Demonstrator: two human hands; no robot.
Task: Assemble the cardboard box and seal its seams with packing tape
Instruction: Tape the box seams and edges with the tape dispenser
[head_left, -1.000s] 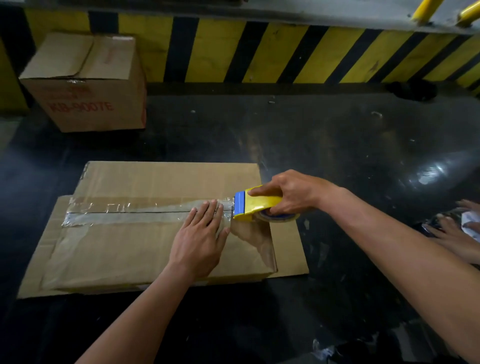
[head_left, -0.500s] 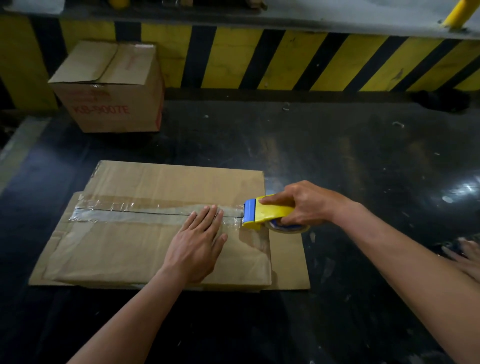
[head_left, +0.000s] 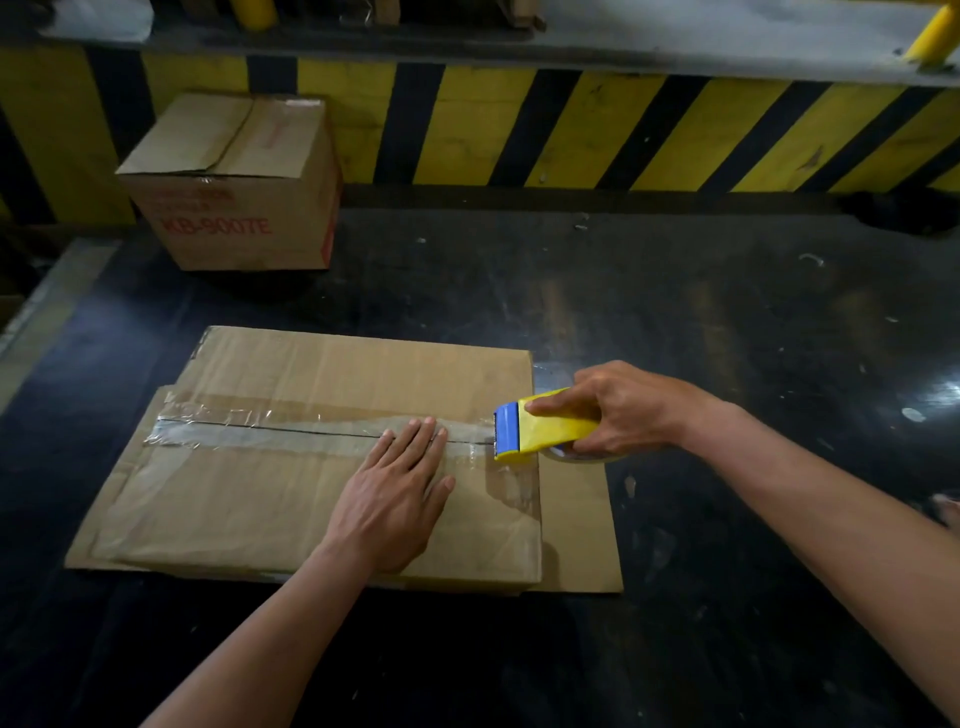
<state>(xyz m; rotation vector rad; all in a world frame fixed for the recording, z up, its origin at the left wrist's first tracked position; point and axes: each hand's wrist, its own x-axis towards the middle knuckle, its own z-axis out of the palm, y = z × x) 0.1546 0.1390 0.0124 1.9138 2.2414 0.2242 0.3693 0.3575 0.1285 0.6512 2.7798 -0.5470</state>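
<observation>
1. On the dark floor (head_left: 727, 312) right in front of you, the cardboard box (head_left: 291, 509) lies with its closed flaps facing up. It rests on a flat cardboard sheet (head_left: 582, 525) that sticks out past its left and right edges.
2. Your left hand (head_left: 389, 499) lies flat on the box top, fingers straight and close together. Their tips rest on the clear packing tape (head_left: 249, 431) along the centre seam.
3. Your right hand (head_left: 618, 410) curls round the yellow tape dispenser (head_left: 556, 428), with the index finger stretched along its top. The dispenser's blue front end sits at the right edge of the box, where the seam ends.
4. The tape covers the seam from the left edge of the box across to the dispenser, and it is wrinkled near the left end.
5. Further back on your left, a second cardboard box (head_left: 234, 197) printed "KB-900TE" in red stands against the yellow-and-black striped wall (head_left: 571, 130), well apart from the box under your hands.
</observation>
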